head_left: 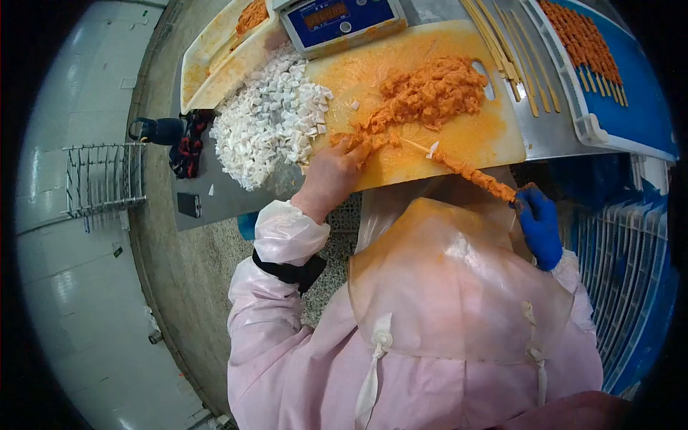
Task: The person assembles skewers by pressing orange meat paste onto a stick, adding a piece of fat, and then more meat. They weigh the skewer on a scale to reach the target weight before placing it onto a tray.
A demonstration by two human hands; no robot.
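Skewer (469,172), half loaded with orange meat, slants over the board's (494,140) near edge. From the left: white cubes (269,122), then the left hand (330,179), its grip pinching meat at the pile (430,89). The right hand (539,226), gloved blue, pinches the skewer's end. Feeding small pieces straight down the stick seems wisest. Free room is scarce: scale (344,20) behind, tray (595,122) to the right.

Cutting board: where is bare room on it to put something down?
The cutting board is bare along its right edge, between the meat pile and the sticks, and at its near edge below the skewer. Its left side is crowded: white cubes and the left hand.
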